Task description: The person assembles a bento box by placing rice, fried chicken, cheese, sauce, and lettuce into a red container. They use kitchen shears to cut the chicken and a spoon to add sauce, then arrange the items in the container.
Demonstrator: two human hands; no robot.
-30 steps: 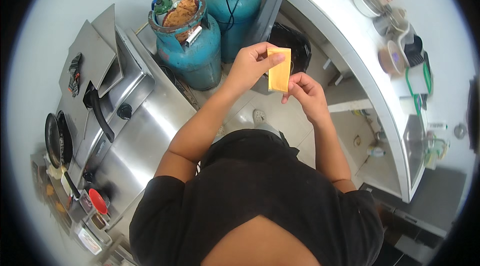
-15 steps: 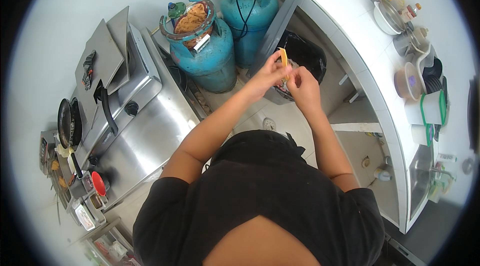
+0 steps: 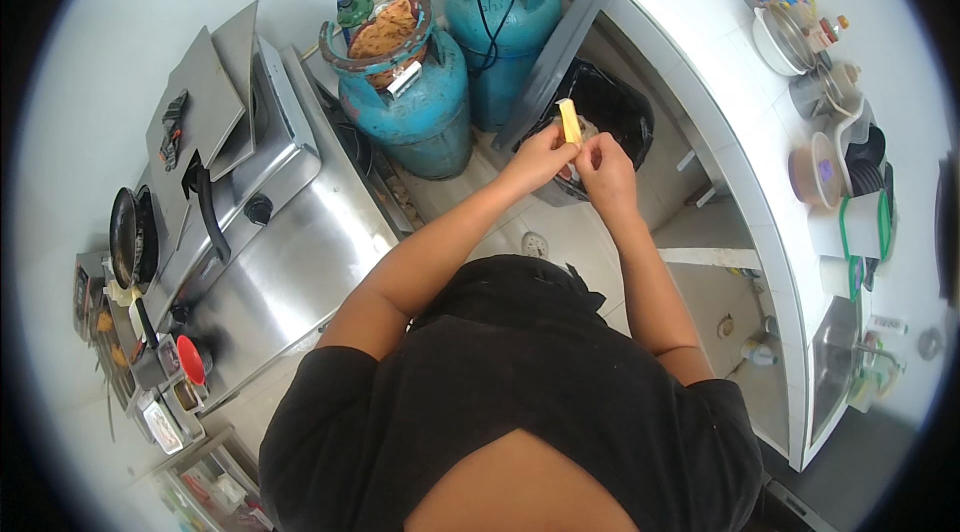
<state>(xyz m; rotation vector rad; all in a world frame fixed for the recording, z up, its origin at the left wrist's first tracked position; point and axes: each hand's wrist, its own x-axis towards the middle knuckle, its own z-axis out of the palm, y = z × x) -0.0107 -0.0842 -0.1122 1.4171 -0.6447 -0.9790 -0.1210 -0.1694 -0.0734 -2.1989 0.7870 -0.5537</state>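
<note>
Yellow and narrow as seen from above, a small upright piece (image 3: pixel 569 120) stands out from the fingers of the left hand (image 3: pixel 541 154), which pinches it at its lower end. Beside that end, the right hand (image 3: pixel 608 167) has its thumb and fingertips drawn narrowly together; whether they grip the piece too is too small to tell. Both hands are over the near edge of a bin lined with black plastic (image 3: pixel 625 104), with mixed scraps partly visible behind the fingers. Below them, a shoe (image 3: pixel 535 245) shows on the pale tiled floor (image 3: pixel 490 225).

Past the bin's far left side stand two blue gas cylinders (image 3: pixel 425 122), side by side, the nearer one with a brown bundle (image 3: pixel 388 30) inside its collar.

To the left, a stainless worktop (image 3: pixel 310 252) carries a stove with a black knob (image 3: pixel 259 209). Grey metal sheets (image 3: pixel 205 82) lean over its far end, and black pans (image 3: pixel 125 237) sit by its left edge, with a red bowl (image 3: pixel 190 359) toward the near left corner.

To the right, a white tiled counter (image 3: pixel 690 42) curves round; a white bowl (image 3: pixel 783 44) and a green-rimmed container (image 3: pixel 862 222) line its outer edge, and a sink (image 3: pixel 833 347) lies at its near end.
</note>
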